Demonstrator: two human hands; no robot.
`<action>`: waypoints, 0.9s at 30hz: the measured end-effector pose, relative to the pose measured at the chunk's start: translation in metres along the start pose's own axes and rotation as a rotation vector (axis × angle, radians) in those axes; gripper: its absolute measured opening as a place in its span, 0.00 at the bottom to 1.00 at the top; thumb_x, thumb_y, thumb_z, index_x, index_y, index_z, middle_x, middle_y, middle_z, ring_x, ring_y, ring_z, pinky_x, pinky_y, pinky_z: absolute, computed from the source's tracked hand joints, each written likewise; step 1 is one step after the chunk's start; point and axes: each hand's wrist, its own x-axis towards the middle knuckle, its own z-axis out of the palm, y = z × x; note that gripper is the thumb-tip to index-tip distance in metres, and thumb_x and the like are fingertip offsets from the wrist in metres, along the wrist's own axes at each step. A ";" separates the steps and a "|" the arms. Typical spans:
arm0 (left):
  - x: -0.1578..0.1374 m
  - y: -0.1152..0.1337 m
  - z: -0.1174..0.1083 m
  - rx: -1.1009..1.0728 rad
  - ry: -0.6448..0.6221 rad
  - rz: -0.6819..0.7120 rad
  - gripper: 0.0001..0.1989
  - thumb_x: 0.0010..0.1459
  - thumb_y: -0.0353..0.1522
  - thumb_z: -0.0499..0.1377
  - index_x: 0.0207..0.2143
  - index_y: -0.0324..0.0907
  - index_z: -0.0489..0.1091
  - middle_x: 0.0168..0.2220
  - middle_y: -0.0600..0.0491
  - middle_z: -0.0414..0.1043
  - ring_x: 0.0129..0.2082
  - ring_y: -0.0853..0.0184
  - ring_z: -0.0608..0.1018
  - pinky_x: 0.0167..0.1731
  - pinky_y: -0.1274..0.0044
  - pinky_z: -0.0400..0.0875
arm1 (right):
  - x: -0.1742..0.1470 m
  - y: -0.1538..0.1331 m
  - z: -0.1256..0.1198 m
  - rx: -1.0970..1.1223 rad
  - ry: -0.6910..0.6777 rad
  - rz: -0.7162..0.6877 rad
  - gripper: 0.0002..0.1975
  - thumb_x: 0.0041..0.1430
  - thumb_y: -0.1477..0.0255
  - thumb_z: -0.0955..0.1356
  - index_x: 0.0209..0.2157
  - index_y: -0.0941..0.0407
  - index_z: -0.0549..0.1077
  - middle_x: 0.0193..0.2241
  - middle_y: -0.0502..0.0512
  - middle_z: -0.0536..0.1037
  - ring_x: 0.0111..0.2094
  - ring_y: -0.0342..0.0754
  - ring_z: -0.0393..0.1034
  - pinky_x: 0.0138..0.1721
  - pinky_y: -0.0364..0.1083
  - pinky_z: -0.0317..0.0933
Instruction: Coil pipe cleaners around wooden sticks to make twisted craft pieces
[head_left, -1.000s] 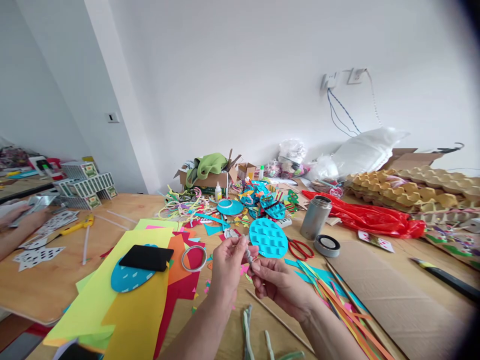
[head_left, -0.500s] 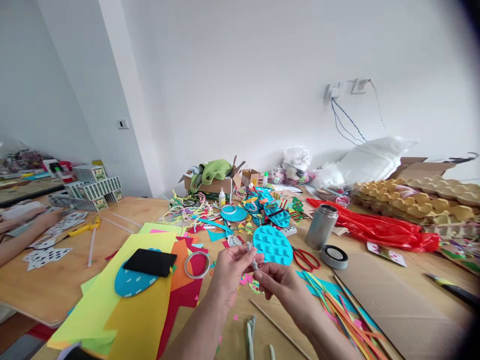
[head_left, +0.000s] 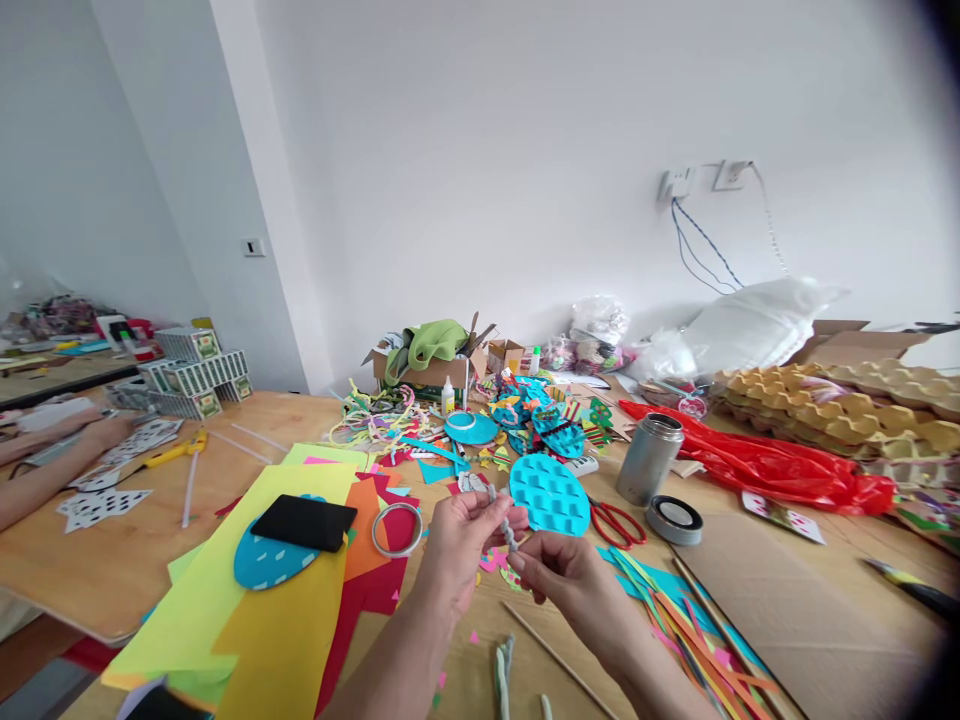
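Observation:
Between my two hands is a short grey twisted cord, held above the table. My left hand pinches its upper part, and a bit of grey pokes out past the fingertips. The lower end sits in the closed fingers of my right hand. Just behind the hands lies a blue egg-shaped piece with raised squares. Red-handled scissors rest to its right. Below the hands are a thin wooden stick and pale grey-green strands.
Yellow paper with a black phone and a tape roll lie left. A metal flask, its lid, cardboard and egg trays stand right. Another person's hand is at far left.
My fingers have drawn slightly apart, so more of the grey twisted cord shows between them. The whole view has shifted a little.

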 end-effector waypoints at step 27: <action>-0.002 0.007 -0.002 -0.089 0.026 0.035 0.14 0.43 0.35 0.66 0.30 0.33 0.73 0.25 0.46 0.77 0.26 0.62 0.79 0.31 0.71 0.74 | -0.007 -0.006 0.002 -0.001 -0.067 0.016 0.18 0.49 0.60 0.69 0.17 0.58 0.64 0.16 0.45 0.60 0.20 0.39 0.52 0.22 0.41 0.46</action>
